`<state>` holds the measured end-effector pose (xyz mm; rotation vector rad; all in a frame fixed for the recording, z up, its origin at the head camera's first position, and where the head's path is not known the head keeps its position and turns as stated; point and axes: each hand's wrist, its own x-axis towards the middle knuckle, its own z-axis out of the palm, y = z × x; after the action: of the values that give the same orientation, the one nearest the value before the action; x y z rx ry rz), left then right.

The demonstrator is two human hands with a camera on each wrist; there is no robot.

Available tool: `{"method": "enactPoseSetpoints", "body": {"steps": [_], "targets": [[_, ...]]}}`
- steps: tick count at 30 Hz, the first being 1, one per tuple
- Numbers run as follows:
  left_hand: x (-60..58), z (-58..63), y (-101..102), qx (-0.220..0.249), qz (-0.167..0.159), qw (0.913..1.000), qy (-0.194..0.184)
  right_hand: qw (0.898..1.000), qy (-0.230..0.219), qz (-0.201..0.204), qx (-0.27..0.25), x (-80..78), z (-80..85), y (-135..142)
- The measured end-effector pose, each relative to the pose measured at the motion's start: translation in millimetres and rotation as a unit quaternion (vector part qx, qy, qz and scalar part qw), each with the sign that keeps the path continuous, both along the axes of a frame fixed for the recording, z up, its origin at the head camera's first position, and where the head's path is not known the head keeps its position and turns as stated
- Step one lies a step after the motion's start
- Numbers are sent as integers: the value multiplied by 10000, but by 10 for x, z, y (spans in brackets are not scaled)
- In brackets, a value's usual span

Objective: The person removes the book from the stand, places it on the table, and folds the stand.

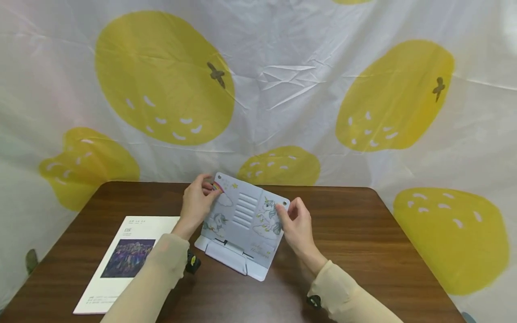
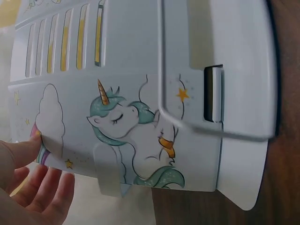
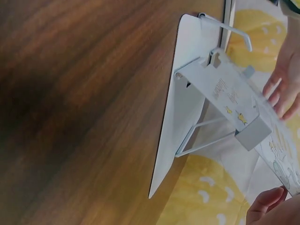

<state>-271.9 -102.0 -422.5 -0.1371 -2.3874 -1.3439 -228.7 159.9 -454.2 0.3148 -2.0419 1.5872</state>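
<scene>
Pinching at ten and two o'clock, left hand point(image 1: 196, 202) and right hand point(image 1: 298, 229) had fingers point(image 2: 43, 187) closed on the bookstand point(image 1: 242, 239) atop the tabletop point(image 1: 363, 233); it seemed light, stiff, slick, best held by its edges.

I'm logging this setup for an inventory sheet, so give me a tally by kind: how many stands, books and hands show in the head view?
Stands: 1, the unicorn-printed stand
Books: 1, the white-covered book
Hands: 2, left hand and right hand
Total: 4
</scene>
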Motion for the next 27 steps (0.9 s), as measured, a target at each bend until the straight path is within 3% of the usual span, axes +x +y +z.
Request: {"method": "enactPoseSetpoints", "body": {"steps": [6,13,18,27], "targets": [[-39,27,22,-172,18,9998,-55,9991,-224,310,-180,105,21,-80],[-105,22,55,-289,-102,9995,-14,9976,-290,590,-233,361,267,-188],[-128,10,98,-342,-329,9989,-25,9964,-510,636,-219,427,316,-201],[-123,-34,144,-455,-690,9963,-245,9867,-1065,1166,-389,438,268,-202]]}}
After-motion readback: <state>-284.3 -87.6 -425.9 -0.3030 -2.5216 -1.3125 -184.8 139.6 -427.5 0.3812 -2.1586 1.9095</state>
